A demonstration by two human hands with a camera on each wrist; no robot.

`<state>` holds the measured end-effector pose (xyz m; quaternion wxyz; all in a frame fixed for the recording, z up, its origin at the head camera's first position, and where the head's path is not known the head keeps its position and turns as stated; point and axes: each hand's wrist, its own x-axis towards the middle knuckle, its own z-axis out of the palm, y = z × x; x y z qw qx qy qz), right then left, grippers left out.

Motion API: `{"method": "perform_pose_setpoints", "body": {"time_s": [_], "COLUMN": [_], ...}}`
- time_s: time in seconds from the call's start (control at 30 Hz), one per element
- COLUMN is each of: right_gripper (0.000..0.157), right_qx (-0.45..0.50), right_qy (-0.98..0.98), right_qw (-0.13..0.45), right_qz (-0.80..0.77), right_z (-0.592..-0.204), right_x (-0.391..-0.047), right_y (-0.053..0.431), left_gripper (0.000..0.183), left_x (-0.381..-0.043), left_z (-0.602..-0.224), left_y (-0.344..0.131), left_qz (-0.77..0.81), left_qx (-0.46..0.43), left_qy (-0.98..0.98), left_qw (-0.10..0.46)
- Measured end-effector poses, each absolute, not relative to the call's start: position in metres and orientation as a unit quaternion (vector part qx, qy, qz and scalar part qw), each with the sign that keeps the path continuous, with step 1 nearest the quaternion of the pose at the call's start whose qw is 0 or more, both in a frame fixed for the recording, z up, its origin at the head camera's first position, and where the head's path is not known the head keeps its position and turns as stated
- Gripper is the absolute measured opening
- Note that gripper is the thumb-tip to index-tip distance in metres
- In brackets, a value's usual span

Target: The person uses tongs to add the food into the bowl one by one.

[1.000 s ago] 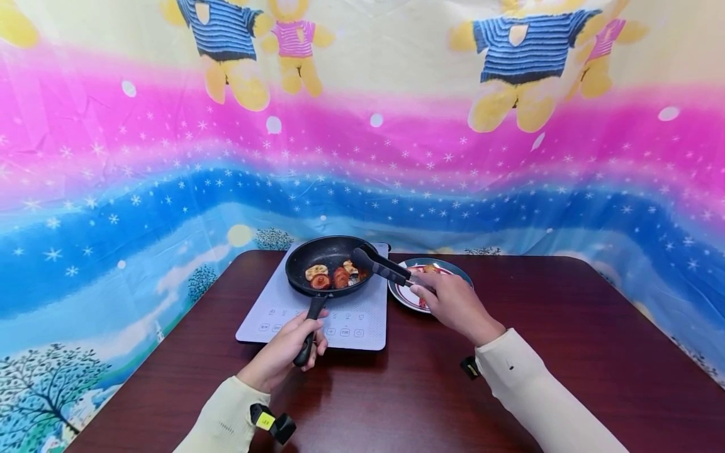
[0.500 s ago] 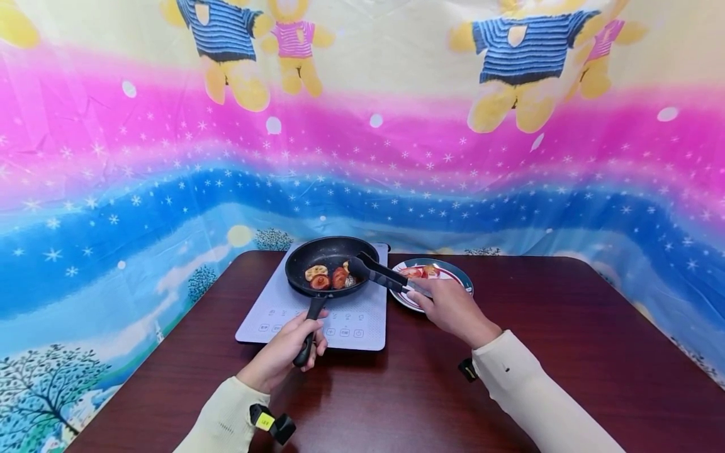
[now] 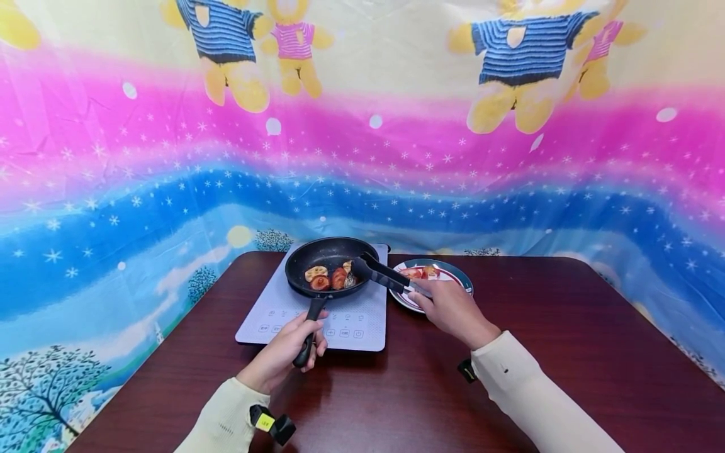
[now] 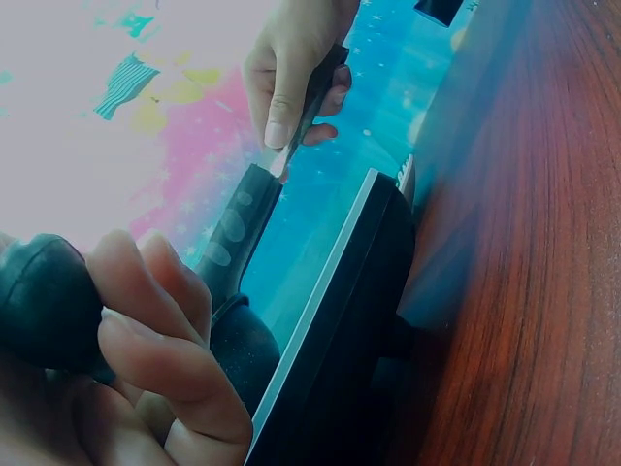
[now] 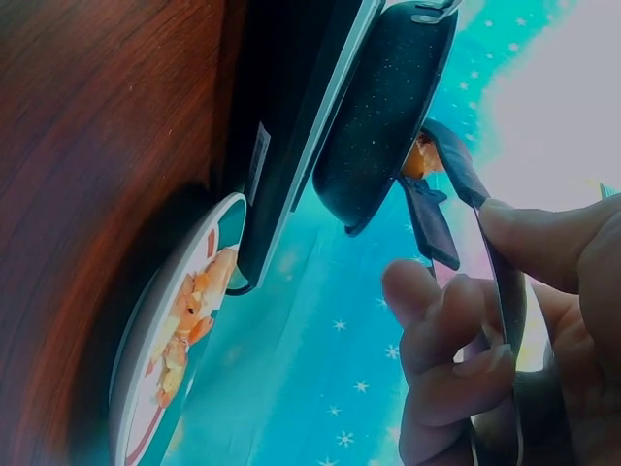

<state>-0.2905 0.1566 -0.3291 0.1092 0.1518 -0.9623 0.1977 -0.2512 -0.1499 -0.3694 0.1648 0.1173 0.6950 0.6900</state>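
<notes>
My left hand grips the black handle of a speckled frying pan on a white induction cooker. Inside the pan lie a pale slice with holes, a round reddish-brown piece, a ridged reddish piece and other bits. My right hand holds black-tipped tongs, their tips over the pan's right side. The right wrist view shows an orange-brown piece by the tong tips; whether they pinch it, I cannot tell.
Right of the cooker stands a plate with a dark green rim, holding reddish and orange food. All rests on a dark red-brown wooden table. A printed cloth hangs behind and around it.
My right hand and the tongs have shifted slightly left and down, uncovering more of the food on the plate. The tong tips sit lower over the pan. My left hand stays put.
</notes>
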Motion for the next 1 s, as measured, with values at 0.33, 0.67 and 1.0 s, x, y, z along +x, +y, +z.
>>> {"method": "perform_pose_setpoints", "body": {"time_s": [0.33, 0.67, 1.0], "right_gripper": [0.043, 0.046, 0.049], "right_qx": [0.146, 0.140, 0.127], "right_qy": [-0.965, -0.967, -0.970], "right_qw": [0.108, 0.105, 0.067], "right_qz": [0.191, 0.186, 0.198], "right_z": [-0.3283, -0.3288, -0.3252], "right_x": [-0.2916, -0.2912, -0.2912], "right_y": [0.1562, 0.1573, 0.1626], "left_gripper": [0.048, 0.049, 0.051], "left_x": [-0.2505, -0.2500, -0.2507], "left_z": [-0.3685, -0.3676, -0.3683], "left_y": [-0.1500, -0.1499, -0.1503], "left_qz": [0.690, 0.688, 0.686], "left_qx": [0.116, 0.115, 0.111], "left_qy": [0.695, 0.696, 0.700], "left_qw": [0.166, 0.168, 0.168]}}
